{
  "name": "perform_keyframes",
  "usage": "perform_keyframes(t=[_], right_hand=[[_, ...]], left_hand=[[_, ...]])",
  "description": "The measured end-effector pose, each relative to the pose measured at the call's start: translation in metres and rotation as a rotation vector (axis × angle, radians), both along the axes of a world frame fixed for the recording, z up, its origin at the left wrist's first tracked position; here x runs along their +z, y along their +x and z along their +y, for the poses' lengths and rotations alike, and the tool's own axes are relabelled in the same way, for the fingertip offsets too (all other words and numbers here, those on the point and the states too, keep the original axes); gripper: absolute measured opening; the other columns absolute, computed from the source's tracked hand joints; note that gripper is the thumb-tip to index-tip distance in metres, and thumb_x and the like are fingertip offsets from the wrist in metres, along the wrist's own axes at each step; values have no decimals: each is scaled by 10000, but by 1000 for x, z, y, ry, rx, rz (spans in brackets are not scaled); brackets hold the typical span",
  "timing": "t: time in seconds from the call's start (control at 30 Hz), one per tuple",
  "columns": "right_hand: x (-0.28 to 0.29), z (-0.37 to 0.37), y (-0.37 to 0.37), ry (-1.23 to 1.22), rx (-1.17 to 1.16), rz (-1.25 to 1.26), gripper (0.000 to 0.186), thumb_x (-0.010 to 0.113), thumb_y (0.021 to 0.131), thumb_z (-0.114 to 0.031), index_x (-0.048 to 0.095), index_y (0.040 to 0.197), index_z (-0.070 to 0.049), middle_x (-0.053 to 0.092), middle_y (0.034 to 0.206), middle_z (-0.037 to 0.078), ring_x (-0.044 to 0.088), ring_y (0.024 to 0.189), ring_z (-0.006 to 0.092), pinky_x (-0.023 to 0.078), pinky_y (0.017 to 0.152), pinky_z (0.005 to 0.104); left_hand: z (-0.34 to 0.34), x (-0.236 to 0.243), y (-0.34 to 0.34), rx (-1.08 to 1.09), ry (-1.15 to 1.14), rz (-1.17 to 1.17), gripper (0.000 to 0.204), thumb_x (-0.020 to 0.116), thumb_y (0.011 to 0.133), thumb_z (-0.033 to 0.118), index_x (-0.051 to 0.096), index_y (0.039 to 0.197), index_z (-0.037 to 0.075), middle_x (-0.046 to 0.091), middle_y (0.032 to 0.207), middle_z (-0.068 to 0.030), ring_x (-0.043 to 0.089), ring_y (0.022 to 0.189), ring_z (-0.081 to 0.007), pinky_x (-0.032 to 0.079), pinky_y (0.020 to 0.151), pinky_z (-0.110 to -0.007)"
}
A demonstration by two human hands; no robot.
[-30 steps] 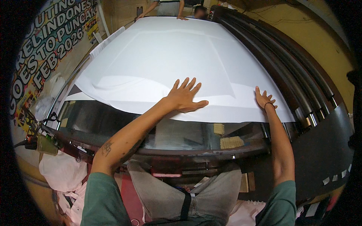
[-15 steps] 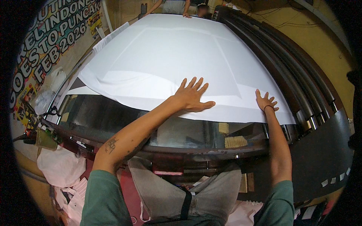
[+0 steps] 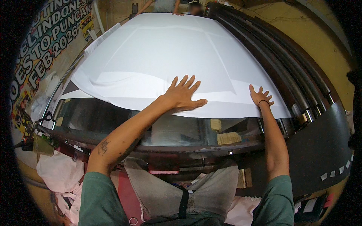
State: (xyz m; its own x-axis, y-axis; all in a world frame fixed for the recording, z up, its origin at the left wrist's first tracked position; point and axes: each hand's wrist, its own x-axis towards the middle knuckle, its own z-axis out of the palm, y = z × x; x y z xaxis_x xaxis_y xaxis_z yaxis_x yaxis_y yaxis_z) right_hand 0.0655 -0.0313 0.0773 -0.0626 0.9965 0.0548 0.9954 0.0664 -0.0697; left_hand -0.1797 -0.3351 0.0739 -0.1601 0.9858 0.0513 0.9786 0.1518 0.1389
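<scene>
A wide sheet of white cloth (image 3: 154, 49) covers the machine bed, with creases and a loose, rippled front left part. My left hand (image 3: 181, 96) lies on it near the front middle, fingers spread. My right hand (image 3: 261, 97), wearing a dark band at the wrist, rests open on the cloth's front right. Below the cloth's front edge, the dark, glossy bed (image 3: 177, 133) shows, with pale tan pieces (image 3: 229, 138) stuck on it.
At the far edge a co-worker's hand (image 3: 177, 13) touches the cloth; another person is partly visible. Long dark rollers (image 3: 286, 66) run along the right. A banner (image 3: 49, 41) and metal rail stand left. Pale fabric (image 3: 58, 169) is heaped at lower left.
Both my hands stay spread on the cloth, shifting only slightly with the view. The co-worker's hand at the far edge has shifted a little.
</scene>
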Motion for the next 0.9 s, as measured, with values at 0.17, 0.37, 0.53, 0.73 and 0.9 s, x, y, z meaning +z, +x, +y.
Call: perform_keyframes(t=[0.17, 0.37, 0.53, 0.73, 0.9], right_hand=[[0, 4, 3, -8, 5, 5, 1020, 296, 822, -876, 185, 1607, -234, 109, 1655, 211, 47, 1516, 457, 51, 1174, 671], [4, 8, 5, -54, 10, 44, 1025, 324, 819, -852, 173, 1607, -214, 60, 1659, 212, 10, 1504, 496, -11, 1163, 693], [6, 5, -2, -82, -30, 70, 1000, 309, 834, -832, 174, 1607, -213, 58, 1659, 213, 0, 1502, 502, -10, 1161, 697], [1, -4, -4, -12, -36, 19, 991, 289, 835, -849, 185, 1607, -236, 94, 1658, 207, 36, 1511, 473, 42, 1161, 695], [5, -5, -1, -28, -19, 36, 1035, 275, 823, -870, 166, 1609, -205, 73, 1658, 210, 21, 1507, 486, 0, 1164, 696]], left_hand=[[-2, 3, 0, -11, -41, 6, 1080, 257, 864, 863, 160, 1590, 70, 102, 1643, -228, 67, 1523, -408, 69, 1216, -608], [-4, 7, 1, -29, -67, 11, 1089, 261, 858, 871, 154, 1591, 71, 89, 1647, -221, 49, 1527, -398, 64, 1216, -611], [-3, 6, 4, -23, -64, 13, 1084, 238, 862, 868, 154, 1591, 71, 89, 1648, -214, 48, 1527, -396, 58, 1220, -602], [-4, 6, 6, -35, -48, 2, 1083, 217, 863, 867, 163, 1588, 64, 91, 1647, -220, 53, 1526, -398, 65, 1222, -598], [-3, 3, 6, -37, -32, -17, 1066, 234, 876, 852, 168, 1586, 60, 98, 1646, -222, 53, 1526, -399, 64, 1222, -595]])
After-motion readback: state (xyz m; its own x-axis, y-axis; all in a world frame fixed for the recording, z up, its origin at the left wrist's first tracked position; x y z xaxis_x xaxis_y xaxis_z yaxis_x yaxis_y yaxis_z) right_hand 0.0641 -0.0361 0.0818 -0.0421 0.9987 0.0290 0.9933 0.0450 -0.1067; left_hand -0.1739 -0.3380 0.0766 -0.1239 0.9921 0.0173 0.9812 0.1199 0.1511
